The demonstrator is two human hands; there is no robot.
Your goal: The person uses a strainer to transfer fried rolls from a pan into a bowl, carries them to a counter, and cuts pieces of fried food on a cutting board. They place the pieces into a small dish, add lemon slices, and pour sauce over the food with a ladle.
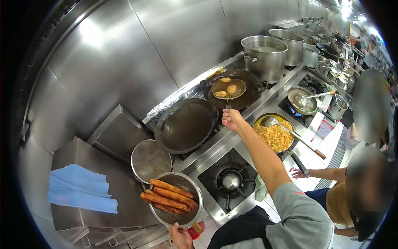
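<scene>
My right hand [233, 119] is closed round the handle of a round strainer [234, 94], held over the dark oil wok [251, 99] at the back. Several golden fried pieces [231, 89] lie in its mesh. Low in the view, my left hand [180, 237] grips the edge of a metal colander [198, 195]. Several long brown fried sticks [171, 193] rest in the colander. Beside it is an empty mesh sieve [150, 159]. A second wok [186, 126] of dark liquid sits between the sieve and the oil wok.
A pan of yellow shredded food [273, 137] with a ladle stands right of my arm. Nearby are a bare burner [230, 180], tall pots [264, 60], a lit pan [302, 99] and a blue cloth [83, 189]. A co-worker's hand [299, 173] is at the right.
</scene>
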